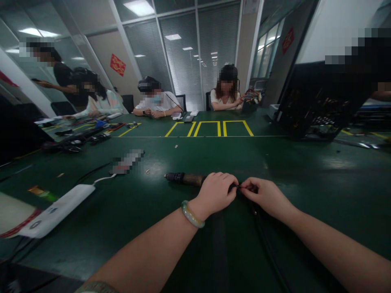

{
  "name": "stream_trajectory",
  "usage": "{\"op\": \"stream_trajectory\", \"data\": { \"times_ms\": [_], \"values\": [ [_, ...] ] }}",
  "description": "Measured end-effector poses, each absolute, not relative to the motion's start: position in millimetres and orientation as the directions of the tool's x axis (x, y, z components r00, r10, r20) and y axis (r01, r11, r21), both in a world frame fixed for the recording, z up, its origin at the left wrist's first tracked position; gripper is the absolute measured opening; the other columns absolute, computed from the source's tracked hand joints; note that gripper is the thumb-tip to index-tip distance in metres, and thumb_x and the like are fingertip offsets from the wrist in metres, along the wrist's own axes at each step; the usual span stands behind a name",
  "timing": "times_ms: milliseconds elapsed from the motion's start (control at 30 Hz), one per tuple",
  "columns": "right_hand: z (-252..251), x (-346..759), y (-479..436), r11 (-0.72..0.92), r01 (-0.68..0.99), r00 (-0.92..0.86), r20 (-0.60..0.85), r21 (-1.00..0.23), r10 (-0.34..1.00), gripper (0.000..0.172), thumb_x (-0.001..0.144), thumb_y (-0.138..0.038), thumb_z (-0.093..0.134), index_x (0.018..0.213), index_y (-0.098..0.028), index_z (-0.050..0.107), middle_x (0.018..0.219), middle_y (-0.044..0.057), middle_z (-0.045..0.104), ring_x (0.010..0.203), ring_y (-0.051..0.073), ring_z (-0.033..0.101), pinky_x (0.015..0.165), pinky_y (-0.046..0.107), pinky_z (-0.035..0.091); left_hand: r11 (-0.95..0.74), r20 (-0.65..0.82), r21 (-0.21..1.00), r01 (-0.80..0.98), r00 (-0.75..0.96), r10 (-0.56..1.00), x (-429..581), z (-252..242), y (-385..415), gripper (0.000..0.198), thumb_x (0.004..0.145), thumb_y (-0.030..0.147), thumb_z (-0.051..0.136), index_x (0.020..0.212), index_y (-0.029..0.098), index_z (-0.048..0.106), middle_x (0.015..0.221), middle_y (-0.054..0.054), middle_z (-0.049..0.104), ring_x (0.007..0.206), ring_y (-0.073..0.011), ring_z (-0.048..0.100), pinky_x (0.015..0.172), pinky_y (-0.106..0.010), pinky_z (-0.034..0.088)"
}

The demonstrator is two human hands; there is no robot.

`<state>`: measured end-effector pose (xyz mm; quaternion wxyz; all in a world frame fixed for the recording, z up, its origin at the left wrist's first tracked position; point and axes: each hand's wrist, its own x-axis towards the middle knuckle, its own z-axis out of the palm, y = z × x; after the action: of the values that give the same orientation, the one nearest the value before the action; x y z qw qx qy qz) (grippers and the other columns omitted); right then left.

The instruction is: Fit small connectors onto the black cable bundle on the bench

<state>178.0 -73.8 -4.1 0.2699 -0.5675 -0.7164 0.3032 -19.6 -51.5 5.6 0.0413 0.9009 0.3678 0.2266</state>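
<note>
1. Tool (192, 180): just below frame centre, tabletop (128, 203) beneath.
2. Left hand (216, 190): grip wrapped around the tool.
3. Right hand (266, 196): grip pinched together beside the tool's right end, contents unclear.

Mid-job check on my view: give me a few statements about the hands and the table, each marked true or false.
1. The left hand grips the dark tool. True.
2. The bracelet is on the right wrist. False: it is on the left.
3. The white box lies left of the tool. True.
4. The right hand is far from the left. False: its fingers are close beside it.
5. The tabletop is red. False: it is green.
</note>
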Motion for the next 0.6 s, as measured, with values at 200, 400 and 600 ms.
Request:
{"op": "stream_trajectory", "data": {
  "times_ms": [200,400,600],
  "values": [
    [-5.3,178.6,-73.9,0.192,0.636,-0.227,0.056,-0.747,0.972,0.014,0.085,-0.032,0.059,0.091,-0.024,0.069,0.084,-0.001,0.071,0.073,0.017,0.065,0.062,0.025,0.046,-0.725,0.354,0.217,0.654,0.64,0.682,-19.9,7.7,-52.3,0.014,0.089,0.02,0.05,0.099,0.021,0.058,0.1,-0.001,0.063,0.095,-0.0191,0.056,0.082,-0.036,0.042],
    [-4.5,179.1,-74.4,0.184,0.635,-0.225,0.047,-0.75,0.973,0.014,0.085,-0.032,0.059,0.092,-0.024,0.068,0.085,-0.001,0.071,0.075,0.017,0.065,0.063,0.025,0.047,-0.722,0.355,0.22,0.655,0.636,0.685,-19.0,6.9,-52.5,0.013,0.089,0.025,0.053,0.099,0.021,0.059,0.1,-0.002,0.063,0.093,-0.0185,0.057,0.083,-0.035,0.043],
    [-2.4,178.3,-75.2,0.181,0.636,-0.223,0.046,-0.75,0.974,0.014,0.085,-0.032,0.059,0.092,-0.025,0.068,0.084,-0.001,0.071,0.075,0.017,0.066,0.064,0.026,0.048,-0.729,0.37,0.244,0.639,0.634,0.679,-20.1,6.4,-51.8,0.012,0.089,0.025,0.052,0.099,0.021,0.059,0.099,-0.002,0.063,0.092,-0.0191,0.057,0.083,-0.036,0.043]
  ]
}}
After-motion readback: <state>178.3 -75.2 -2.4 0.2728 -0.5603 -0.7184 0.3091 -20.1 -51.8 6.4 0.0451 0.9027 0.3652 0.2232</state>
